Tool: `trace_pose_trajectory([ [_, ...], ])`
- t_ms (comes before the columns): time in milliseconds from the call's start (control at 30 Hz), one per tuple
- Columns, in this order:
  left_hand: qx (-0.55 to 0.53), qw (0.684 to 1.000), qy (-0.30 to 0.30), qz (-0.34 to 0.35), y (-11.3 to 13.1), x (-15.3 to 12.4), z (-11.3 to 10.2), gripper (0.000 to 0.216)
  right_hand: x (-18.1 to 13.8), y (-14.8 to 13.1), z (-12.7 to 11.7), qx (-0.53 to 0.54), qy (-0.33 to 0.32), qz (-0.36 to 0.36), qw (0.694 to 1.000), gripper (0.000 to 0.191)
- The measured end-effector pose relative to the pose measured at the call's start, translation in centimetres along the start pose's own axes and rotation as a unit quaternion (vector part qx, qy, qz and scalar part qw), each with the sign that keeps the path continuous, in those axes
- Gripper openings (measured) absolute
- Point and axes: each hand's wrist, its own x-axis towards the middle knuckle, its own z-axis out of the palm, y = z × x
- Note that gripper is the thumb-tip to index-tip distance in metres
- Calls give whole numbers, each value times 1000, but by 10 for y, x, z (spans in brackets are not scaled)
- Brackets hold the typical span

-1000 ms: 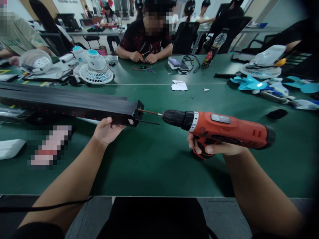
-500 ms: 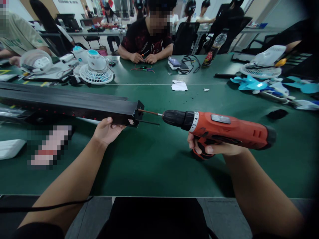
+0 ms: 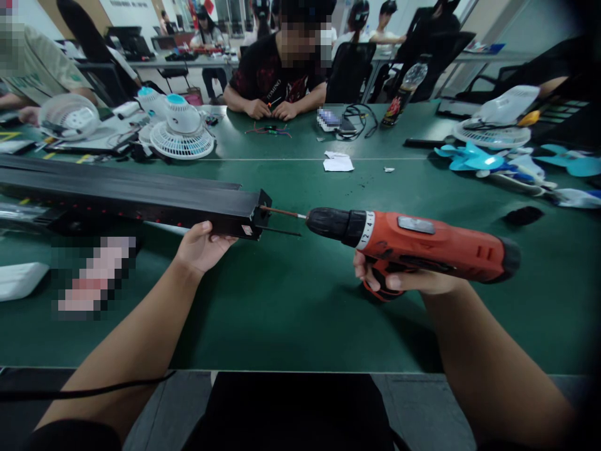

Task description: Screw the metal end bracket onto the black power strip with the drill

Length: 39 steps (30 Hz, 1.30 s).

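Observation:
My left hand [image 3: 204, 246] is closed round the lower near side of a long black rectangular housing [image 3: 197, 203], close to its right end. From that end a brownish rod [image 3: 282, 212] sticks out and meets the pale tip at the front of the drill; a thinner dark rod [image 3: 282, 231] juts out below it. A red and black cordless drill [image 3: 436, 241] points left toward the housing, its grip wrapped by my right hand [image 3: 408, 279]. Fingers of my right hand show near the trigger, which is partly hidden.
White fan parts [image 3: 183, 134] lie at the back left, and blue fan blades [image 3: 469, 156] at the right. Paper scraps [image 3: 338, 163], a bottle [image 3: 406, 91] and coiled cable [image 3: 359, 119] rest farther back. Across the green table [image 3: 300, 313] a person [image 3: 277, 81] works with both hands.

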Motion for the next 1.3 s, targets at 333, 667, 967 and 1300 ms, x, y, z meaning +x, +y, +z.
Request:
trace_pose_trajectory([
  [333,-8,1000,4,-3,2,-1,3,39,-3,3,-1,9,8,-1,1000,43],
  [667,-1,1000,4,3,0,-1,-1,44,-2,0,0,-15,2,-9,1000,39],
  [967,-2,1000,7,-4,2,-1,5,40,0,0,-3,-14,-22,8,1000,40],
  [1300,-18,1000,7,0,1,-1,3,38,0,-1,-3,-15,-24,7,1000,43],
])
